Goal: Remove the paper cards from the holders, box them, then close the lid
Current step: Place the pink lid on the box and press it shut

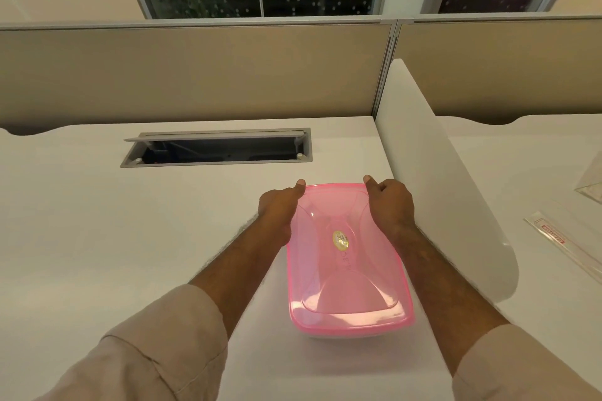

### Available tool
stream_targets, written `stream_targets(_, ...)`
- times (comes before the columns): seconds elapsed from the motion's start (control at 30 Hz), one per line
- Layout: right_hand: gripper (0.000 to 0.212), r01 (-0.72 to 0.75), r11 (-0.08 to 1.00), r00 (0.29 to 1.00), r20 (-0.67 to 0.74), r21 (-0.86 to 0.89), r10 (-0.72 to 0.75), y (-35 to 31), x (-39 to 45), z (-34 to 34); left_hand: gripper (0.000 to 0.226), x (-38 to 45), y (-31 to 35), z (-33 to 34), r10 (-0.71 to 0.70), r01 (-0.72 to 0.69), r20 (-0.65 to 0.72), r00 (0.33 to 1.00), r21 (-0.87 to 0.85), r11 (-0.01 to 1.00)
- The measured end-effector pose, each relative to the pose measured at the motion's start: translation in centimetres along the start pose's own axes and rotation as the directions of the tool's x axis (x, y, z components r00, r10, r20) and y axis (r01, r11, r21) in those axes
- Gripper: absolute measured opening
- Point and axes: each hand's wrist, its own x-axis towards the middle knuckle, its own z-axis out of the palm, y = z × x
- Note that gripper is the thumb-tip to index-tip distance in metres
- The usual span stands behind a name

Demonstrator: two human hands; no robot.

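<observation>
A box with a translucent pink lid (345,273) lies on the white desk (130,238) in front of me, and the lid covers the box fully. A gold sticker marks the lid's middle. My left hand (280,208) grips the lid's far left corner, thumb on top of the rim. My right hand (389,202) grips the far right corner the same way, its thumb pressing the rim. The box's white base shows only as a thin edge at the near side. Its contents are hidden under the lid.
A white curved divider (449,192) stands just right of the box. Beyond it, clear acrylic holders (573,238) lie on the neighbouring desk at the far right. An open cable hatch (218,150) sits in the desk behind the box, before a beige partition.
</observation>
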Motion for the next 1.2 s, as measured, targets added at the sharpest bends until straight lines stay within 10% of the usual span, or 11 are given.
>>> stream_targets(0.93,0.053,-0.071,0.997,0.997,0.042,-0.031,0.072,4.7,-12.1,-4.3,0.046,-0.3,-0.3,0.7,0.139,-0.115,-0.175,0.975,0.139,0.984)
stream_targets(1.2,0.048,-0.071,0.997,0.996,0.057,-0.035,0.073,4.7,-11.8,-3.8,0.037,-4.7,-4.8,-2.7,0.52,-0.494,0.071,0.851,0.444,0.747)
